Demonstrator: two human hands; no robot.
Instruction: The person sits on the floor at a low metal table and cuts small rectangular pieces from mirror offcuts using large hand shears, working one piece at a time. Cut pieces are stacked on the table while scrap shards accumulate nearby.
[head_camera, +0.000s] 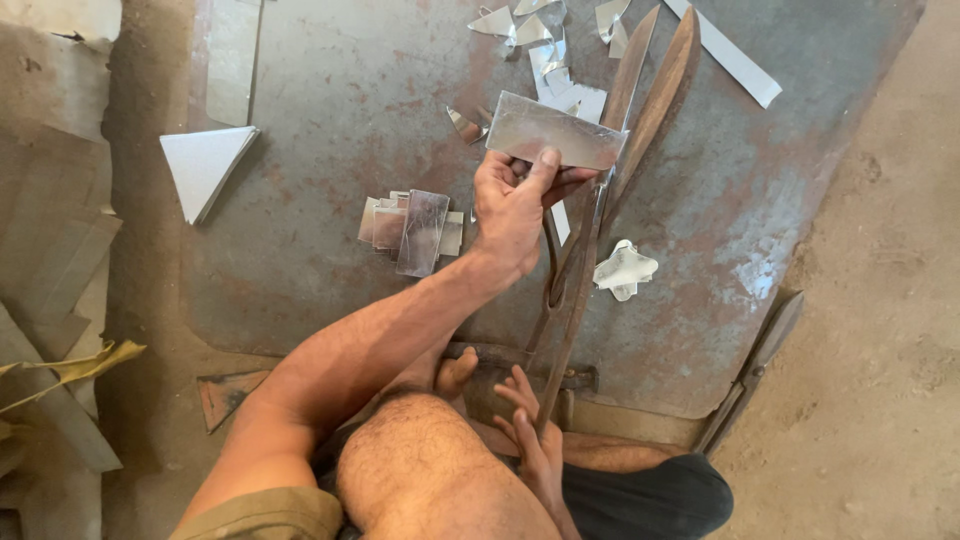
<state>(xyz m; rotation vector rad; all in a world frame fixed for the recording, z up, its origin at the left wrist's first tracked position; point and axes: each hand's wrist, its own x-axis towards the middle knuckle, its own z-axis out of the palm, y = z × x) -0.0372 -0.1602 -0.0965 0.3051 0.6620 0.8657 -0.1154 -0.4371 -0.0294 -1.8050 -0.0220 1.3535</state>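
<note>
Between shear blades, left hand pinches dull, flat metal piece.

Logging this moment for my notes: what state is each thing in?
metal strip: held by left hand, set between the blades
shears: blades open, tips apart
right hand: gripping the shears' handle
cut pieces: stacked loosely on the sheet
scraps: scattered

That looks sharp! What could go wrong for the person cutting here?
The left hand pinches the metal sheet right beside the open shears, so fingers could get nicked. The right hand grips only the handle's end and might slip. Sharp metal offcuts lie near bare skin.
</note>
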